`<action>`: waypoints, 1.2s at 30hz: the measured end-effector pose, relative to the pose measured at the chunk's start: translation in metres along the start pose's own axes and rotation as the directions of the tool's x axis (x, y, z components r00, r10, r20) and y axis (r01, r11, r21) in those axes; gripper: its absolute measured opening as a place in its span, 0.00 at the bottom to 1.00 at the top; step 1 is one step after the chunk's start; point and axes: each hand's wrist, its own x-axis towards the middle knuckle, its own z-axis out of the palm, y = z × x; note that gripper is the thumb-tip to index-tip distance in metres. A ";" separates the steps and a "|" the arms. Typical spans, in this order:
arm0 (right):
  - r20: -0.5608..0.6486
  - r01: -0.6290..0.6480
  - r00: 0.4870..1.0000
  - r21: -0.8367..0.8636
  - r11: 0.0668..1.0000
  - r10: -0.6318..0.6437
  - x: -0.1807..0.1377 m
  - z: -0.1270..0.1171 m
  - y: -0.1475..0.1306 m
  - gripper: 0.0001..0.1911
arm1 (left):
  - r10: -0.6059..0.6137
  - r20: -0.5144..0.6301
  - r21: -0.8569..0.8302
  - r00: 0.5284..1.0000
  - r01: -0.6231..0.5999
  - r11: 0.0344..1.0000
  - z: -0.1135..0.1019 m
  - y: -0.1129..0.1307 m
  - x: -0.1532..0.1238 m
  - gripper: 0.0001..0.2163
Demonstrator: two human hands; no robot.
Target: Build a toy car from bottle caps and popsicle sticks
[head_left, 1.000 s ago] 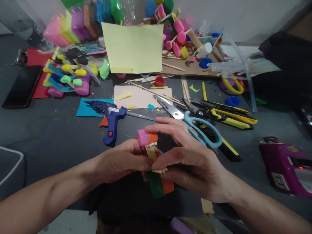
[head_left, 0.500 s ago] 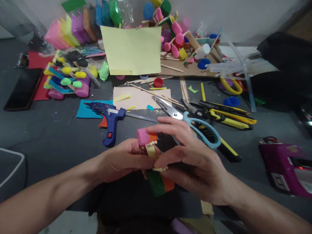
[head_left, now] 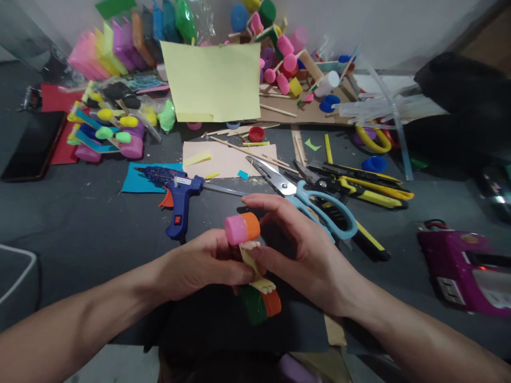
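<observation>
Holding craft piece (head_left: pixel 253 265), left hand (head_left: pixel 209 263); glue gun (head_left: pixel 181 201) label (head_left: pixel 182 181) illegible.

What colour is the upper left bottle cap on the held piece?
The bottle cap is pink, seen best in the head view.

The widest way for a hand runs over the bare dark tabletop (head_left: pixel 88 223) at the left middle of the frame, bounded by the phone (head_left: pixel 34 146) above, the white cable (head_left: pixel 33 260) at the far left edge and the blue glue gun (head_left: pixel 180 205) toward the centre. Just beyond the right hand (head_left: pixel 309 258), the scissors (head_left: pixel 285 186) and yellow-handled pliers (head_left: pixel 371 198) block the way up and right, while the upright-looking yellow sheet (head_left: pixel 211 82) bars upper centre. A narrower gap separates the pliers from the purple box (head_left: pixel 455 260) at lower right.
</observation>
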 end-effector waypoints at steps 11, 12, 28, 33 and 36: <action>0.162 -0.232 0.967 0.242 0.942 0.197 0.002 0.004 -0.009 0.15 | 0.128 0.077 -0.072 0.989 -0.123 0.990 0.005 -0.001 0.002 0.04; 0.156 -0.236 0.967 0.246 0.940 0.202 0.003 0.004 -0.009 0.13 | 0.136 0.081 -0.075 0.987 -0.130 0.989 0.005 -0.002 0.002 0.04; 0.057 -0.315 0.948 0.283 0.906 0.312 0.006 0.003 -0.008 0.13 | 0.174 -0.169 0.208 0.970 -0.138 0.968 0.005 -0.003 0.001 0.16; 0.152 -0.279 0.958 0.309 0.909 0.242 0.006 0.001 -0.008 0.14 | 0.180 -0.149 0.246 0.972 -0.140 0.959 0.005 -0.001 0.002 0.20; 0.179 -0.291 0.954 0.346 0.892 0.242 0.007 0.001 -0.008 0.11 | 0.178 -0.153 0.257 0.972 -0.135 0.957 0.006 -0.002 0.001 0.19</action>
